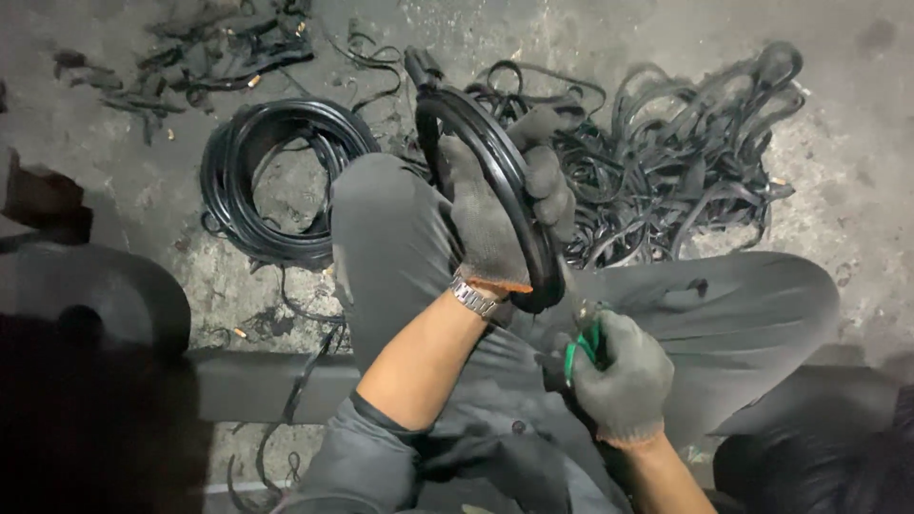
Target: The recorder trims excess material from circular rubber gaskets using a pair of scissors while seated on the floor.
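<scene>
My left hand (pixel 509 205), in a grey work glove, grips a thick black cable bent into a loop (pixel 490 143) above my left knee. A metal watch sits on that wrist. My right hand (pixel 624 371), also gloved, is closed on a small green-handled cutting tool (pixel 583 345) just below the loop's lower end. Whether the blade touches the cable, I cannot tell. Both hands hover over my lap in grey trousers.
A neat coil of black cable (pixel 276 181) lies on the concrete floor to the left. A tangled heap of black stripped sheathing (pixel 685 162) lies at the upper right. Scraps (pixel 200 57) are scattered at the top left. A dark rounded object (pixel 86 305) stands at the left edge.
</scene>
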